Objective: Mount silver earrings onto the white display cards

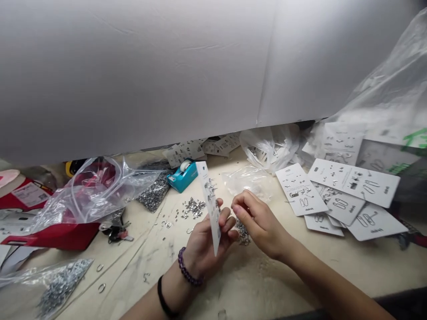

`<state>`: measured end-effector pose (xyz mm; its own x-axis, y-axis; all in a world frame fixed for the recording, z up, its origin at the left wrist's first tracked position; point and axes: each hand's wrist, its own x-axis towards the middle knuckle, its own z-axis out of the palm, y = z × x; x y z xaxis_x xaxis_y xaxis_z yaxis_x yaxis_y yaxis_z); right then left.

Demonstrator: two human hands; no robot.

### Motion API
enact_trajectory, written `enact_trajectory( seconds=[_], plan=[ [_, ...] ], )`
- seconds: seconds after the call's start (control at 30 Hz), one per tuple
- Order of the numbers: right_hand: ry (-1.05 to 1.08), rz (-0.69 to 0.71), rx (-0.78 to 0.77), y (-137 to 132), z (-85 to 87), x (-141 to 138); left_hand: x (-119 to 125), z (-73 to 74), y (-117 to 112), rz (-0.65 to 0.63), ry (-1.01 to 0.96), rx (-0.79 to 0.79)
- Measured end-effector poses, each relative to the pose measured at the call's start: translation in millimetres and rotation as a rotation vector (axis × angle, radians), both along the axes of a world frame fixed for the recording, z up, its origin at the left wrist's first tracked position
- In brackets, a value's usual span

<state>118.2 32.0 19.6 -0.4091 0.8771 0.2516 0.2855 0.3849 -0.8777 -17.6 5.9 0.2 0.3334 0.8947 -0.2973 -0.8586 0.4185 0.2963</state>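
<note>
My left hand grips a white earring card, held upright and nearly edge-on to me, with small metal earrings along its face. To the right of the card, my right hand is closed in a pinch, its fingertips close to my left fingers. Whatever the pinch holds, if anything, is too small to make out. Below and partly behind my right hand lies a pile of small metal pieces. Another scatter of tiny silver pieces lies on the table behind the left hand.
Several filled earring cards overlap at right beside a large clear bag. A teal tape dispenser stands behind the card. Bags of metal parts and a red box lie left. A pale panel spans the back.
</note>
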Motion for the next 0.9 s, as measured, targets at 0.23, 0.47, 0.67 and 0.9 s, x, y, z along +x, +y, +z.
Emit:
enact_trajectory(
  seconds=[0.23, 0.47, 0.67, 0.9],
  plan=[
    [0.170, -0.046, -0.101, -6, -9.7, -11, -4, -13.0, -3, 0.037, 0.027, 0.011],
    [0.152, -0.007, -0.047, -12, -16.2, -16, -6, -15.8, -10, 0.026, 0.048, 0.075],
    [0.070, -0.003, 0.068, -12, -16.0, -15, -6, -15.6, -11, -0.007, 0.073, 0.076],
    [0.067, 0.011, 0.123, -11, -19.1, -13, -8, -14.7, -12, 0.005, 0.047, 0.066]
  ],
)
